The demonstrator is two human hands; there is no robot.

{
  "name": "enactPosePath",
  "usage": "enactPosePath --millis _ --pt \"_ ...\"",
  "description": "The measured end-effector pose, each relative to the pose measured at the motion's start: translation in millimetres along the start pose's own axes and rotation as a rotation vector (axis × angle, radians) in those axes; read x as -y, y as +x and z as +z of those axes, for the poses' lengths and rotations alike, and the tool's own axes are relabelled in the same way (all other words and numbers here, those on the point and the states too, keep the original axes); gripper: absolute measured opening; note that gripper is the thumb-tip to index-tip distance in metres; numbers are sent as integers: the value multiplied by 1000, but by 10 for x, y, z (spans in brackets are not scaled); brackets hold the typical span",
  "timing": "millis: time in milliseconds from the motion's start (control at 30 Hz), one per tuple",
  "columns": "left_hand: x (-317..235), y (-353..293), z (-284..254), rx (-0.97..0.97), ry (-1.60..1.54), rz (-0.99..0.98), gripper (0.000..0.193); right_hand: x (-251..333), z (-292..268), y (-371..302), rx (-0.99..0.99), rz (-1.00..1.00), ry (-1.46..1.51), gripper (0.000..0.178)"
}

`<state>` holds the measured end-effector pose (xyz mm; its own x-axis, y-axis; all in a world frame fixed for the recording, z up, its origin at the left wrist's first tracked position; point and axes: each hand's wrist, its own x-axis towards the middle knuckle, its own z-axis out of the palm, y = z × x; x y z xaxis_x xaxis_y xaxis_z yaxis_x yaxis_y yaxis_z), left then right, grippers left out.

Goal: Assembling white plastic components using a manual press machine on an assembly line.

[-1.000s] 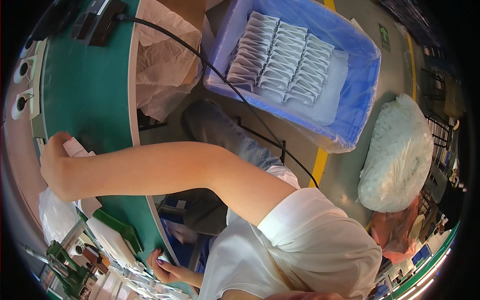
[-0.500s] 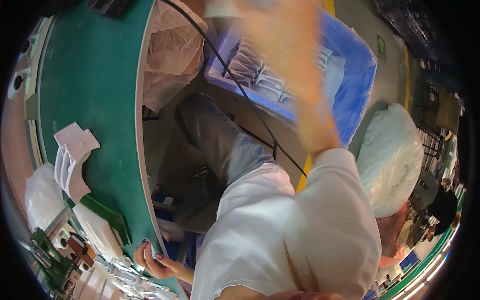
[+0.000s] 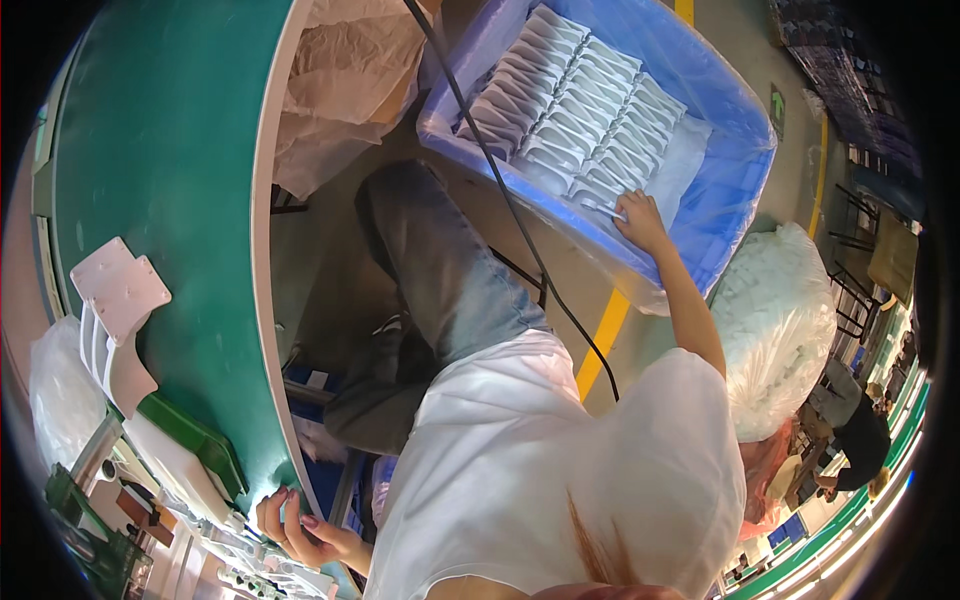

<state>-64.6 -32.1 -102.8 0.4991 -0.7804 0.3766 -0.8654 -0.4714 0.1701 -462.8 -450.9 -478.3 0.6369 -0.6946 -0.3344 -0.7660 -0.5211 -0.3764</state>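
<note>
My right hand (image 3: 642, 220) reaches into a blue crate (image 3: 745, 165) lined with clear plastic film. Its fingers are closed on the end of a white curved plastic part (image 3: 600, 207), at the near end of a row. Several rows of similar white plastic parts (image 3: 580, 105) lie packed in the crate. At the lower left, my left hand (image 3: 305, 532) rests by the edge of the green worktable (image 3: 185, 200). Its fingers are loosely bent and apart, and I see nothing held in them. White plastic pieces lie close beside it.
On the worktable are stacked white brackets (image 3: 120, 310) and a green tray (image 3: 195, 440). A black cable (image 3: 510, 200) hangs between the table and crate. Brown paper (image 3: 340, 95) fills a box beyond my leg. A large white bag (image 3: 775, 325) sits right of me.
My right hand, blurred above the crate before, has come down and back to the crate's near side, onto a white part. My left hand has hardly moved. The whole view has shifted slightly.
</note>
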Motion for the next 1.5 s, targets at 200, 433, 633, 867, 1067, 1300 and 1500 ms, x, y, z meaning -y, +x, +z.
enactPosePath --millis 200,433,633,867,1067,1300,1500 --pt "-5 2 23 -56 -37 -105 28 -34 293 280 -104 -117 -74 17" --pt "-15 -11 43 -76 3 -116 28 -125 469 403 49 -79 -178 19" --pt "-20 -4 30 -56 1 -118 28 -127 481 402 47 -73 -211 20" --pt "-27 -19 47 -44 27 -105 32 104 25 437 -193 192 61 21" --pt "-49 -65 38 -31 61 -64 38 -177 -55 273 125 577 286 32" --pt "-50 -36 53 -47 73 -88 39 -133 298 328 641 342 433 40" --pt "6 -69 50 -44 74 -94 39 -16 382 460 755 288 5 57"
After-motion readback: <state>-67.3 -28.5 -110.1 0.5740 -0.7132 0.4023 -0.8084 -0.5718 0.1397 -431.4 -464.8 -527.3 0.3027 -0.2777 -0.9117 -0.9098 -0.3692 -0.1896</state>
